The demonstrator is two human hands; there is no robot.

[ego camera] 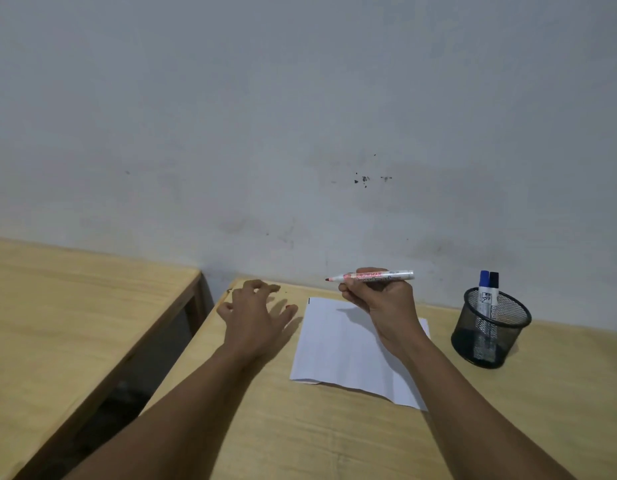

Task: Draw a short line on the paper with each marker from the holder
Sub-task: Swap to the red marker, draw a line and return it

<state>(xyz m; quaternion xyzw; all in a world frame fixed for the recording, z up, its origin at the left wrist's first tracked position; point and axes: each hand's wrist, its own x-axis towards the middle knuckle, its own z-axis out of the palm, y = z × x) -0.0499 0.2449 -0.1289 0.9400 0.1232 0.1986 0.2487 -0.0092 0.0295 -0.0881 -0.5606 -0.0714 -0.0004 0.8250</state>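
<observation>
Right of centre, our right hand (379, 299) grips a red marker (371, 276), uncapped, held level above the far edge of the paper (341, 355) with its tip pointing left. Our left hand (255, 317) hovers left of the paper with fingers spread wide; something small and red (289, 307), perhaps the cap, shows at its fingertips, though we cannot tell whether it is held. The paper lies on the table (300, 434) below centre, with one short dark line (309, 301) at its upper left corner. At the right, well apart from the paper, a black mesh holder (490, 330) stands upright with a blue marker (484, 292) and a black marker (493, 289) in it.
</observation>
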